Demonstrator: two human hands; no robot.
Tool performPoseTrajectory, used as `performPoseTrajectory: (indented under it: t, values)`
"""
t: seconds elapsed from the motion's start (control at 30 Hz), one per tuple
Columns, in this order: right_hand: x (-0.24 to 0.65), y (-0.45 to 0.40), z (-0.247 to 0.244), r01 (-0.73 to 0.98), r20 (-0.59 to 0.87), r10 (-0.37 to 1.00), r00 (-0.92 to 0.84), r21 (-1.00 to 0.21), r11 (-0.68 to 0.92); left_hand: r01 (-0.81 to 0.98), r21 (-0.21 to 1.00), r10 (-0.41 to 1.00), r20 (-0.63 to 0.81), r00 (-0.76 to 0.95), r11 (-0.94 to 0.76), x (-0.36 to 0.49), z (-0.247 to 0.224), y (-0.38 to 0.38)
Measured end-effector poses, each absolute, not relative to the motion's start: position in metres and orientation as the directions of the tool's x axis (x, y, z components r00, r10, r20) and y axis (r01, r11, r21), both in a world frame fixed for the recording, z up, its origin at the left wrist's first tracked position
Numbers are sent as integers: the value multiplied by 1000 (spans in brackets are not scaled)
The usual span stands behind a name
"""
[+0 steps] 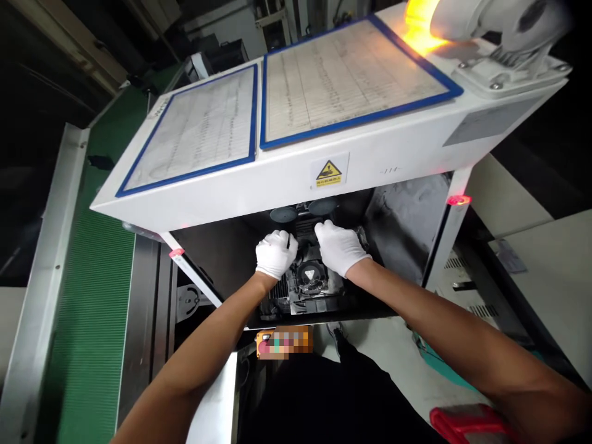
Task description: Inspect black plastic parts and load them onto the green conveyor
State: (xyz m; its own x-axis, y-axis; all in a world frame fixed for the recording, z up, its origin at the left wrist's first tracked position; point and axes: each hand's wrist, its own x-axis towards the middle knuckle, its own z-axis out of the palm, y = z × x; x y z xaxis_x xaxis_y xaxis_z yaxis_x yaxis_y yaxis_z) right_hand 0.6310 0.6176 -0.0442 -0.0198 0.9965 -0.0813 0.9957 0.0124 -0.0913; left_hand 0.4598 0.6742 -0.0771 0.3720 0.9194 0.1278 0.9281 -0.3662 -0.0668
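Both hands wear white gloves and reach into the dark opening of a white machine housing (222, 200). My left hand (276, 254) has its fingers curled, above the left side of a dark machine fixture (312, 271) that carries a round black part with a white triangle mark. My right hand (341, 248) is closed too, with thumb and fingers together, over the fixture's right side. Whatever either hand grips is hidden by the gloves. Behind the hands, two round grey-green discs (283, 214) sit under the housing's front edge.
A green conveyor belt (87, 296) runs along the left. Two blue-framed sheets (356, 77) lie on the housing, beside a glowing orange lamp (420, 24). An orange control box (284, 343) with buttons is below the opening. Red lights (459, 200) mark the side posts. Red cloth-like material (467, 422) lies lower right.
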Motion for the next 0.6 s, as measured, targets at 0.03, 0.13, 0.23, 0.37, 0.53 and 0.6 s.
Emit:
performPoseTrajectory:
  t: [0.03,0.13,0.23,0.37,0.53,0.6]
  values:
    - [631,617,-43,996,-83,996,-23,-93,15,927,-67,920,119,374,-368,460,-75,674]
    - [631,616,-40,995,-91,996,-15,-95,6,924,-70,919,104,381,-376,462,-65,671]
    - [631,615,-36,996,-95,995,-40,-88,31,916,-65,913,84,400,-396,463,-56,667]
    - [630,617,-40,995,-68,995,-77,-67,73,924,-28,920,78,383,-382,467,-53,664]
    - [631,614,-45,994,-78,993,-93,-60,88,948,46,949,26,313,-314,472,-51,660]
    - [631,613,-43,992,-97,989,-111,-64,105,952,65,954,-7,301,-300,473,-47,657]
